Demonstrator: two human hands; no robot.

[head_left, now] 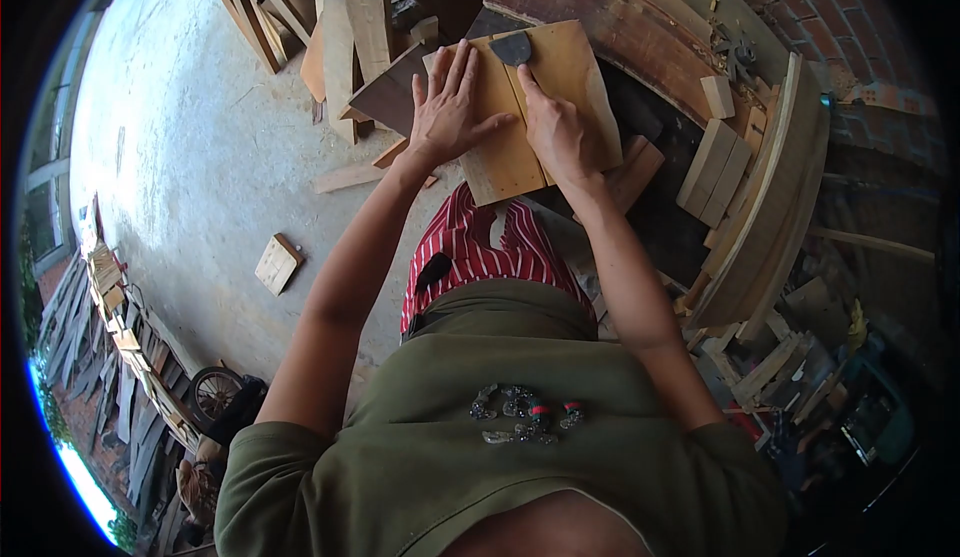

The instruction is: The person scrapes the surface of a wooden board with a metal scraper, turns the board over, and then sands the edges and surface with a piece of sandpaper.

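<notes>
My left hand [447,115] lies flat with its fingers spread on a light wooden panel [570,52], left of the dark seam that runs down its middle. My right hand [556,129] is closed around a putty knife, index finger stretched along it. The knife's dark, wide blade [512,49] rests on the panel near its far edge, over the seam; its handle is hidden beneath my hand. Under the panel's left side, a darker board [386,95] sticks out.
A large reddish-brown plank [600,22] lies beyond the panel. Wood blocks [712,172] and a curved board [768,227] are at the right. Upright timber pieces [362,17] stand at the back left. One small block [279,263] lies on the concrete floor [200,157].
</notes>
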